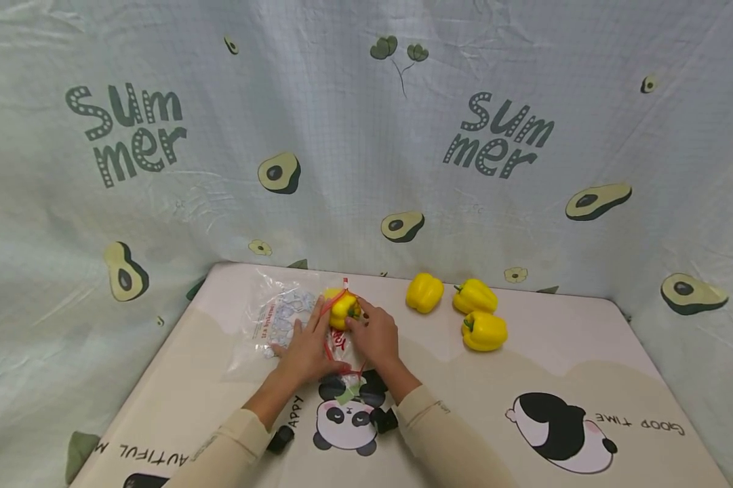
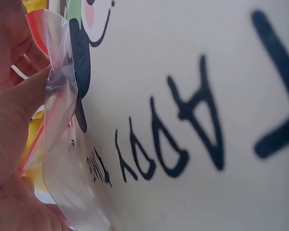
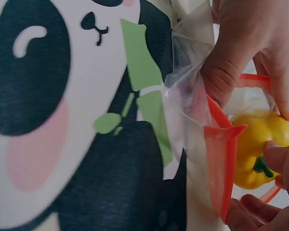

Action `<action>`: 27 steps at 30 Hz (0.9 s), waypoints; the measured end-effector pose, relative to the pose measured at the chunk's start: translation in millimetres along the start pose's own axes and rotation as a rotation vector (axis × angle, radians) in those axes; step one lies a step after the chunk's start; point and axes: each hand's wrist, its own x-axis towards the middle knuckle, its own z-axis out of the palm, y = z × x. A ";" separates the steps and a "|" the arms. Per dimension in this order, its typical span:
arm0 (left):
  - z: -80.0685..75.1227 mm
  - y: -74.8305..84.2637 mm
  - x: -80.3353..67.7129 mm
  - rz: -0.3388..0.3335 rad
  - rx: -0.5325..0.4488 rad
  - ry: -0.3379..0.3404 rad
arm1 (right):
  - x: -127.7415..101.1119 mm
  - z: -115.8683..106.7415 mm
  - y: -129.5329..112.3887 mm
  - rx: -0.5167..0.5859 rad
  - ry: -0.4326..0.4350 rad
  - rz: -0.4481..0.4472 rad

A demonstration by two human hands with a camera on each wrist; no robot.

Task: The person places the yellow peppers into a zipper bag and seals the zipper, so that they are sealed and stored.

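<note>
Panda-print tbl (image 1: 555,329): clear plastic bag (image 1: 285,317) L of ctr, 3 yellow peppers (image 1: 485,331) R.

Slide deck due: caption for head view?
Left hand spreads a red-rimmed clear bag; right hand holds a yellow pepper at its mouth; three more peppers lie to the right.

- Your left sleeve (image 1: 220,451), toward seven o'clock in the head view, is long cream cloth — its cuff (image 1: 253,425) stops short of the wrist.
- Your right sleeve (image 1: 454,447), toward five o'clock, matches in cream, with faint dark marks near the end.
- A small, blocky black device (image 1: 281,439) shows at four o'clock from your left cuff.
- A similar black block (image 1: 383,420) shows at eight o'clock from your right cuff (image 1: 416,404).
</note>
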 end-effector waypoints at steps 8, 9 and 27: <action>-0.4 -2.9 -0.1 0.024 -0.012 0.007 | 4.2 -0.2 -4.0 -0.083 -0.052 0.004; -0.7 -2.8 0.1 0.024 -0.009 0.009 | 4.8 0.1 -4.6 -0.086 -0.049 0.000; -5.3 1.5 -0.4 0.017 -0.030 -0.007 | 10.5 3.8 -14.0 -0.140 -0.066 0.052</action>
